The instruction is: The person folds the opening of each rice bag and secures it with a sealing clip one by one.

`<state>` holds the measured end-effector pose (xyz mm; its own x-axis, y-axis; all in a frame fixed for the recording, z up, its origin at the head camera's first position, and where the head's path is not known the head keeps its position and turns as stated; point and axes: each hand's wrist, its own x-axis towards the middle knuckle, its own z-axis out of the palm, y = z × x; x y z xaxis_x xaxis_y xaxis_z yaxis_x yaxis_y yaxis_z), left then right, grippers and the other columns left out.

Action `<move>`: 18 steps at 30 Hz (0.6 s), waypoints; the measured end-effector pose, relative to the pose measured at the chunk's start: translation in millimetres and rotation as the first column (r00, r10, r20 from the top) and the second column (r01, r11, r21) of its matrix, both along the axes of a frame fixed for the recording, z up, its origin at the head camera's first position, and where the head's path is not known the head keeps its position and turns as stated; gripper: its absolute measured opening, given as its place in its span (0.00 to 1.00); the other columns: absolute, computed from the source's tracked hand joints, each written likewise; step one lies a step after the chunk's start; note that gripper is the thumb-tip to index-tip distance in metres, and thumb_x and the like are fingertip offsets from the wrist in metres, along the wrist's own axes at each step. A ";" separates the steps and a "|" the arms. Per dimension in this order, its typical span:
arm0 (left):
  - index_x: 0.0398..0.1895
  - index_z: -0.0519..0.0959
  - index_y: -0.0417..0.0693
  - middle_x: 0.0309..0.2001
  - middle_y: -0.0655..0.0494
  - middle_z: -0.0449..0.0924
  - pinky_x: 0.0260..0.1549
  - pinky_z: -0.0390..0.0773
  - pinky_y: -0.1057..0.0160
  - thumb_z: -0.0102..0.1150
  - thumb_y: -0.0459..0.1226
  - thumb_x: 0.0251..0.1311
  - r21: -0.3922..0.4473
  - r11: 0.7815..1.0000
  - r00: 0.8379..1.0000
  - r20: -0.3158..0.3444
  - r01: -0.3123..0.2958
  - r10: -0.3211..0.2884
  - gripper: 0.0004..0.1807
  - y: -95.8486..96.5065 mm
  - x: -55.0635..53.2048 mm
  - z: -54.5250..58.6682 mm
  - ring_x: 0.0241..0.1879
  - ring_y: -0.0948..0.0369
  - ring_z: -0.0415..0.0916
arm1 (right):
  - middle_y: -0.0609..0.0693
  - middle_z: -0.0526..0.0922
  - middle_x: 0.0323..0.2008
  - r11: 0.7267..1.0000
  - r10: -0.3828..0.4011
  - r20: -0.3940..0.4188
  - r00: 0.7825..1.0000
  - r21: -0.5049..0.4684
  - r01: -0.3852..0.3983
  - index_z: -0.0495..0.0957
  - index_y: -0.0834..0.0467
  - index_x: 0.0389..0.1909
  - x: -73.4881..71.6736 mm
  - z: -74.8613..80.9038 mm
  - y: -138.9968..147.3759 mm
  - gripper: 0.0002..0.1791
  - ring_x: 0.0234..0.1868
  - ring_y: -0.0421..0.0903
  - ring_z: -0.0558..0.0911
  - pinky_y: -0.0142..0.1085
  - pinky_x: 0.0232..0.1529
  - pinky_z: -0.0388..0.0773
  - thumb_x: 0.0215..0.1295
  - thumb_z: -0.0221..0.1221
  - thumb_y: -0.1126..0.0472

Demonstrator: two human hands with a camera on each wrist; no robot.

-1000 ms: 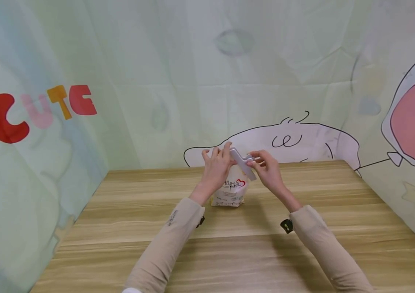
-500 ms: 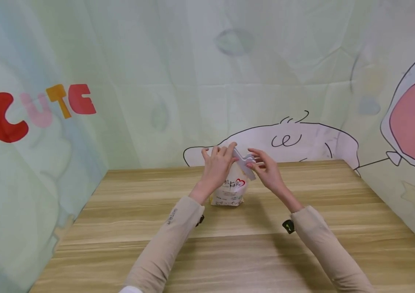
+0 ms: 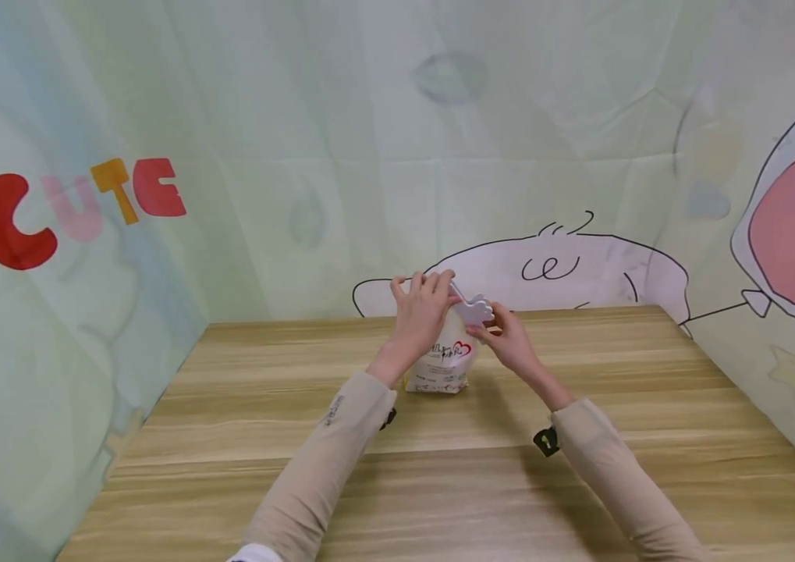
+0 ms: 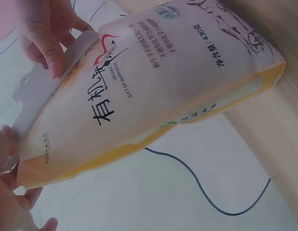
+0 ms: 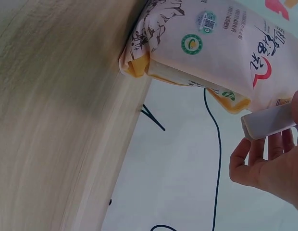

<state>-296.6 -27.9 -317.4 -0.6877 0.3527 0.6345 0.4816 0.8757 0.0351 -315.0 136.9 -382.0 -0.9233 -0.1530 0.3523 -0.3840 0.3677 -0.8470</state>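
Observation:
A white and yellow food bag (image 3: 442, 368) with a red heart and dark lettering stands upright on the table. Across its top edge lies a pale grey bag clip (image 3: 473, 311) with a wavy-edged tab, slanting down to the right. My left hand (image 3: 422, 316) grips the bag's top corner and the upper end of the clip. In the left wrist view, the right thumb presses the flat face of the clip (image 4: 41, 91). My right hand (image 3: 512, 343) pinches the clip's lower end, with fingers (image 5: 275, 147) behind it in the right wrist view.
The wood-grain table (image 3: 439, 484) spreads out around the bag. Behind it hangs a pale green printed backdrop (image 3: 285, 218) with cartoon drawings, close beyond the table's far edge. Both forearms reach in from the front in beige sleeves (image 3: 320, 460).
My right hand has moved slightly down and left along the clip, now covering its lower end. The clip's wavy tab shows more plainly. My left hand has shifted slightly right; the bag stays in place.

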 end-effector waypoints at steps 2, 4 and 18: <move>0.52 0.67 0.48 0.39 0.55 0.78 0.51 0.56 0.45 0.44 0.47 0.60 0.013 1.000 1.000 0.008 0.001 -0.001 0.20 -0.5 -0.5 -0.8 0.44 0.56 0.69 | 0.65 0.75 0.47 1.000 -0.004 -0.011 1.000 0.016 0.004 0.67 0.66 0.52 -0.3 -2.4 -0.3 0.23 0.44 0.56 0.76 0.42 0.42 0.76 0.55 0.59 0.64; 0.51 0.67 0.48 0.39 0.55 0.78 0.51 0.56 0.44 0.44 0.47 0.60 0.023 1.000 1.000 0.011 0.006 -0.006 0.19 -1.1 -1.0 -2.0 0.43 0.56 0.69 | 0.64 0.76 0.47 0.999 -0.010 -0.025 1.000 0.034 0.010 0.69 0.66 0.52 -0.1 -5.1 -0.8 0.22 0.44 0.56 0.76 0.42 0.41 0.76 0.55 0.59 0.63; 0.47 0.70 0.46 0.38 0.54 0.79 0.50 0.57 0.45 0.46 0.46 0.59 0.066 0.997 0.998 -0.051 0.026 -0.023 0.17 -0.2 -3.8 -6.5 0.41 0.57 0.69 | 0.65 0.77 0.42 0.997 -0.072 -0.077 0.994 -0.034 0.070 0.72 0.66 0.48 2.5 -15.6 -3.9 0.18 0.41 0.54 0.76 0.31 0.36 0.74 0.56 0.57 0.66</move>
